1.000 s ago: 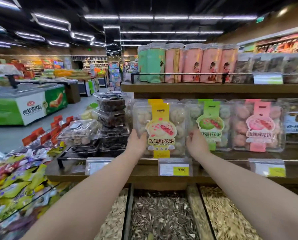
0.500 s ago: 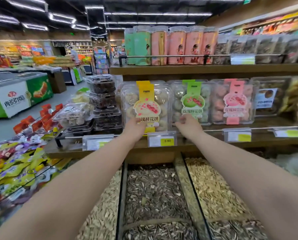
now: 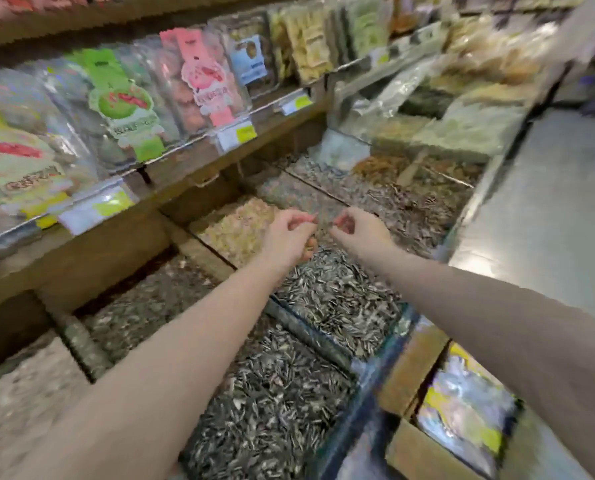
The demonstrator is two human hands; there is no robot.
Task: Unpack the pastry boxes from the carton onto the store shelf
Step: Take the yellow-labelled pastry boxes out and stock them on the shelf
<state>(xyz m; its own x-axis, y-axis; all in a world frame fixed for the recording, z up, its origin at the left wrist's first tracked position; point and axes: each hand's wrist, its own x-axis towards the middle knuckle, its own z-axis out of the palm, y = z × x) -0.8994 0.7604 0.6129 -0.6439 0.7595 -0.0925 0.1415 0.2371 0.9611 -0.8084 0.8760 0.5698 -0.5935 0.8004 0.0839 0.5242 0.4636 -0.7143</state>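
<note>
Bare-skinned left hand [image 3: 286, 233] and right hand [image 3: 357, 227], head view: pulled back from the wooden store shelf [image 3: 171, 174], now hovering over glass-walled bins of striped sunflower seeds [image 3: 327, 292]. Each grip loosely curled, holding nothing. Clear plastic pastry box with yellow label [image 3: 15, 157], pushed at a moment ago, left standing on the shelf beside green-labelled [image 3: 122, 105] and pink-labelled [image 3: 206, 81] boxes. Gaze swung down and right, heavily blurred. Brown cardboard carton [image 3: 413, 362] now showing at lower right, open, with more yellow-labelled clear boxes [image 3: 462, 414] inside. Probable meaning: one placement finished, next box to be fetched.
</note>
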